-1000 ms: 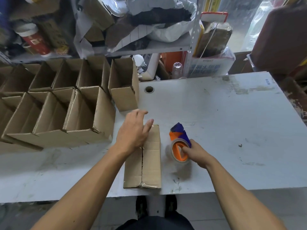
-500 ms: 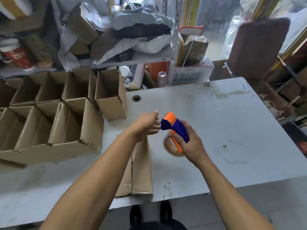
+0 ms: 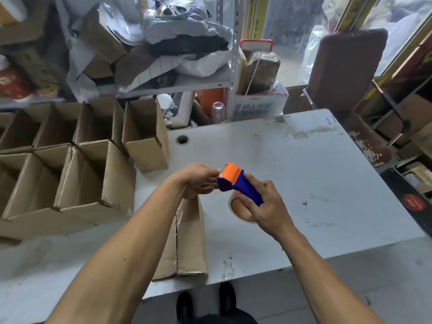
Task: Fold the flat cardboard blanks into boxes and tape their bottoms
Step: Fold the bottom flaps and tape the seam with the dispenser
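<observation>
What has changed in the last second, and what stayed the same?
The left hand left the box it was pressing and now pinches at the orange head of the tape dispenser. The right hand lifted the dispenser off the table. The box and the finished boxes stayed put.

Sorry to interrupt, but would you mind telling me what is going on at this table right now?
A person is taping cardboard boxes. The right hand grips a blue and orange tape dispenser above the white table, while the left hand pinches at its orange front end, apparently at the tape's end. A folded brown cardboard box lies bottom up below the hands, its seam not visibly taped all along. Finished open boxes stand in rows at the left.
</observation>
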